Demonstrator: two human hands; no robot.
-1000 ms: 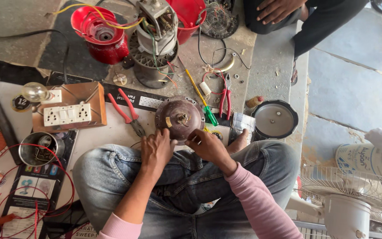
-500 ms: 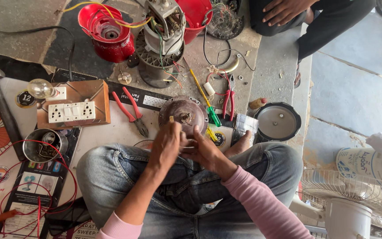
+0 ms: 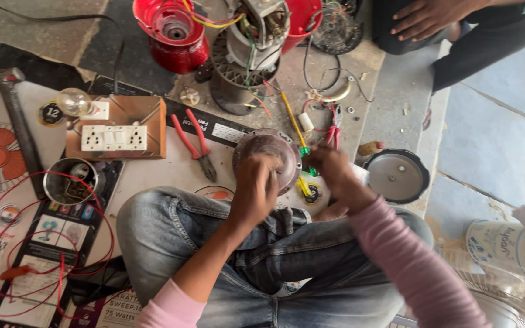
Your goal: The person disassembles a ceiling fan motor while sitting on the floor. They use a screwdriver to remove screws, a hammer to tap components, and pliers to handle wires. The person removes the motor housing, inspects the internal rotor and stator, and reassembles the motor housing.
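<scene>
I sit cross-legged in jeans with a round brown metal motor housing (image 3: 273, 144) on the floor in front of my knees. My left hand (image 3: 253, 189) lies over its near rim with curled fingers gripping it. My right hand (image 3: 335, 175) is just right of the housing, fingers curled at the green handle of a yellow-shafted screwdriver (image 3: 293, 124). Motion blur hides whether that hand holds it.
Red-handled pliers (image 3: 192, 143) lie left of the housing, beside a wooden socket board (image 3: 116, 132), a bulb (image 3: 74, 101), a hammer (image 3: 18, 118) and a steel cup (image 3: 71, 180). An open motor (image 3: 247, 58), red shells (image 3: 174, 33) and another person's hand (image 3: 426, 19) are beyond. A black round cover (image 3: 397, 176) is right.
My right hand has left the housing and moved right to the screwdriver's handle. My left hand has stayed on the housing and slid over its near rim.
</scene>
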